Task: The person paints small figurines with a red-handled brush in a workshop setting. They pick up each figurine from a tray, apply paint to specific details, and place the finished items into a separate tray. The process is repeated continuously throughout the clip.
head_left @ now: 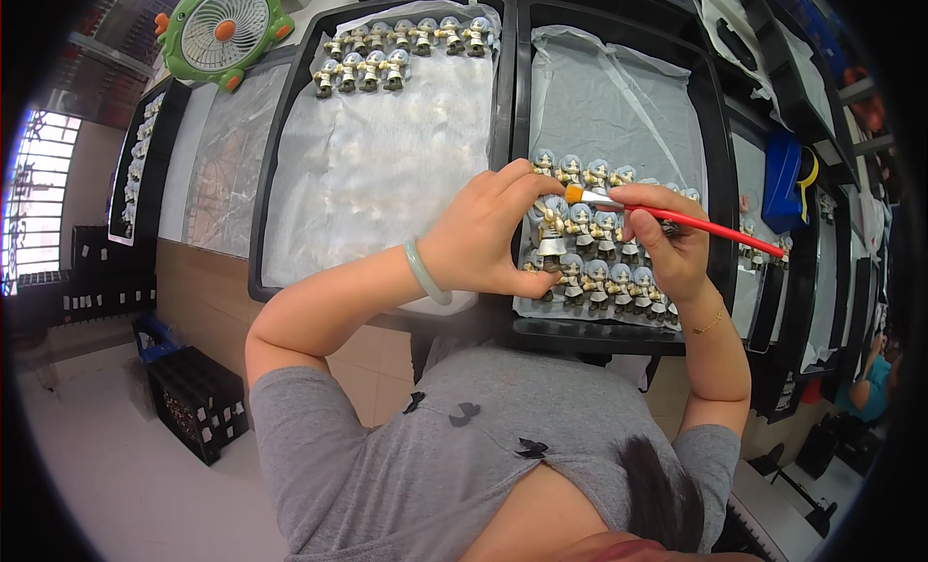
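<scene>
My left hand grips a small figurine with pale blue-grey hair and white clothing, thumb near its feet and fingers by its head. In my right hand is a red-handled paintbrush. Its orange bristles lie close to the top of the held figurine; whether they touch it I cannot tell. Both hands are over the right black tray, where several rows of similar figurines rest on a thin white sheet. My hands and the brush hide part of those rows.
To the left, another black tray holds two rows of figurines at its far end. A green fan stands at the far left. Right of the trays are a blue holder with yellow tape and more trays. Black crates sit on the floor.
</scene>
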`<state>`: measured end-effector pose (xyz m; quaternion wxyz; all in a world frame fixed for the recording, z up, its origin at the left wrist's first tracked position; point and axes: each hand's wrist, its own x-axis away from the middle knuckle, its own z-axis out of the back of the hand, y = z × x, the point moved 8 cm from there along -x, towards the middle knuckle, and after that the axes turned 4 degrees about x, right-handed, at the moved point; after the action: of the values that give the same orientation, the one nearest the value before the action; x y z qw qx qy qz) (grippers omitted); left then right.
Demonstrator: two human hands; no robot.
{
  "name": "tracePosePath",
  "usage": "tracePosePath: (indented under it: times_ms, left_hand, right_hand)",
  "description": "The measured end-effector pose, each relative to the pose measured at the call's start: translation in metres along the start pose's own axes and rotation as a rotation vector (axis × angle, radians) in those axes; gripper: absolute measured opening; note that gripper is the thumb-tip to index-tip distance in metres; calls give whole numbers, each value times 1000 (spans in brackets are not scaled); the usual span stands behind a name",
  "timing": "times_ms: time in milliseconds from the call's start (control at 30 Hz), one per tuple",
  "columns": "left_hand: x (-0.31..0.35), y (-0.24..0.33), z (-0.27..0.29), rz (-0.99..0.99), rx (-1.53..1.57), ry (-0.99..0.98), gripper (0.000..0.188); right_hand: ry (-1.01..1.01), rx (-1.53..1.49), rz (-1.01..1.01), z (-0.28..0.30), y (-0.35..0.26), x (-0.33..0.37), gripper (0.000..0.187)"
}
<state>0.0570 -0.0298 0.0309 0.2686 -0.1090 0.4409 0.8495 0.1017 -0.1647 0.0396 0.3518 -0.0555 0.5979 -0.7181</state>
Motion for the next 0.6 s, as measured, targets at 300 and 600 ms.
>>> tracePosePath:
  times_ms: [300, 600]
  left_hand:
    - [3, -5, 0, 80, -94, -3, 57]
    - [2, -20, -2, 256, 44, -46, 56]
  right_hand:
    - [-13, 53, 156, 4, -21, 4, 7]
    - [-25, 208, 38, 12, -9, 1, 8]
